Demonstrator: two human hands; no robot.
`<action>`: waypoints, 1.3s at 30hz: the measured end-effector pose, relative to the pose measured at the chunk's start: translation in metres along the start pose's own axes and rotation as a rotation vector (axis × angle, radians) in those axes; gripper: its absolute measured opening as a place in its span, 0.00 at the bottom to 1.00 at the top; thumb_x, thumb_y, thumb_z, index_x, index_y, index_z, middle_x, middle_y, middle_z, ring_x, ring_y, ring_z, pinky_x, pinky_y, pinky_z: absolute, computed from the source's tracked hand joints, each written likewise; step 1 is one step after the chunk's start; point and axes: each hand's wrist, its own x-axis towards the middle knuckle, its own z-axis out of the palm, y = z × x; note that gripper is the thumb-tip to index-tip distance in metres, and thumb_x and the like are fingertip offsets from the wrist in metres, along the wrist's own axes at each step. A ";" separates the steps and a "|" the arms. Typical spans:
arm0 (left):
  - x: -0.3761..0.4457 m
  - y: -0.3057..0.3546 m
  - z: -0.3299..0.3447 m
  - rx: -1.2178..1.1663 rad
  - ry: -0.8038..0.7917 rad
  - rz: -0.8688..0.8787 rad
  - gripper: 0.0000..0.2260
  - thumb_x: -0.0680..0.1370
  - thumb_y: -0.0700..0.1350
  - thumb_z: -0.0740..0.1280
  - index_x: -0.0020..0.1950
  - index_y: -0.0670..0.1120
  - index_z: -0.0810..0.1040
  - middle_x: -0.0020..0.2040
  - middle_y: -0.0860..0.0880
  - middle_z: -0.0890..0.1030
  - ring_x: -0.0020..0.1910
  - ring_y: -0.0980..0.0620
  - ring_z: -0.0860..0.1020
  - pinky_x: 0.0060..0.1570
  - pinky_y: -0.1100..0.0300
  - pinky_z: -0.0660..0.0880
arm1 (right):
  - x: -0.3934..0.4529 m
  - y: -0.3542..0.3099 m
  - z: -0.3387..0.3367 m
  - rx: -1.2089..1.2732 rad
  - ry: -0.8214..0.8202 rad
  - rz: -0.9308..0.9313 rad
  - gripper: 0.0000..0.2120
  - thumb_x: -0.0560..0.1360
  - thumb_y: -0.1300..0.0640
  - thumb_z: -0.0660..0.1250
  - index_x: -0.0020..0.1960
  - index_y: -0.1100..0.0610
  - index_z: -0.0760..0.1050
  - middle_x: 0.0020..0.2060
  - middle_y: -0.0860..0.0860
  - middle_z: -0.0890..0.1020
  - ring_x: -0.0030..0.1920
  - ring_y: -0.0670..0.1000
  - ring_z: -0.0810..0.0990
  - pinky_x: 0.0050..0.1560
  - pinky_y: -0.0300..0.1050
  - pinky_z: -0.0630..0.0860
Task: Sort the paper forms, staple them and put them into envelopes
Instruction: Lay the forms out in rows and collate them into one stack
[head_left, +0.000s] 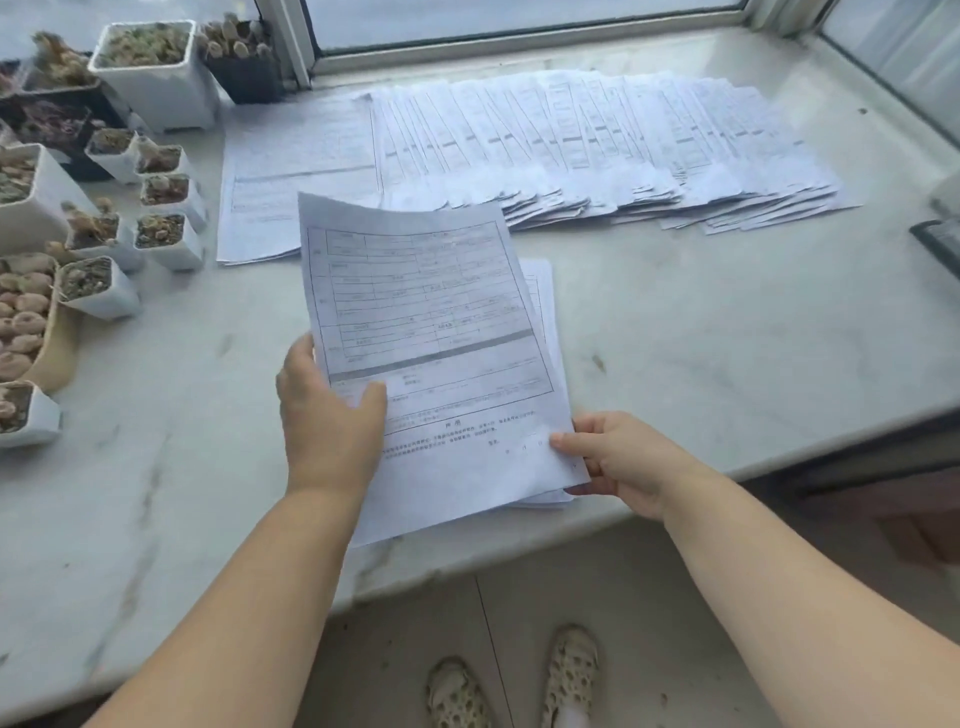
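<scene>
Far left of the marble sill stood a cluster of small succulent pots, white and dark, crowding the edge near the window. Just right of them lay a flat pile of forms, printed side up. Next along the back, a long fanned row of forms overlapped like shingles, running to the right toward the window corner.

Centre front: the left hand gripped the top sheet at its lower left edge, thumb on the printed face, fingers hidden behind the paper. The sheet was lifted and curling at its far end. The right hand pinched the lower right corner, thumb on top, fingers curled underneath. Beneath the sheet sat a loose stack on the sill near the front edge, showing at the right side and the bottom. Whether the right hand also held sheets from that stack could not be told.

Far right edge showed a dark flat object, cut off, unidentifiable. No stapler or envelopes visible.

Step judged: still sorting, early in the task.

Risks: the lower stack sat close to the sill's front lip, so a drag could push sheets onto the floor. The two-point pinch could pick up a second sheet unnoticed, causing a missort. A sweep of the raised sheet toward the back could disturb the fan.
</scene>
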 end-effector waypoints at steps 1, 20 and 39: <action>-0.009 -0.006 0.006 0.108 0.027 0.169 0.26 0.75 0.40 0.66 0.72 0.43 0.63 0.68 0.44 0.68 0.69 0.46 0.66 0.67 0.59 0.61 | 0.002 0.002 -0.001 -0.003 0.003 0.019 0.06 0.79 0.60 0.65 0.51 0.56 0.81 0.43 0.49 0.86 0.40 0.47 0.84 0.39 0.41 0.80; -0.086 -0.038 0.085 0.242 -0.348 0.345 0.19 0.75 0.59 0.59 0.50 0.49 0.84 0.61 0.53 0.81 0.66 0.51 0.74 0.69 0.55 0.64 | 0.021 0.010 -0.004 -0.064 0.081 0.034 0.11 0.75 0.49 0.72 0.41 0.57 0.80 0.36 0.53 0.84 0.33 0.51 0.79 0.35 0.42 0.74; -0.082 -0.026 0.086 -0.026 -0.163 0.008 0.18 0.74 0.54 0.69 0.29 0.47 0.69 0.30 0.55 0.75 0.31 0.57 0.70 0.32 0.65 0.65 | 0.028 0.012 -0.016 0.083 0.020 0.094 0.08 0.80 0.56 0.65 0.46 0.58 0.79 0.39 0.53 0.85 0.36 0.50 0.83 0.32 0.41 0.80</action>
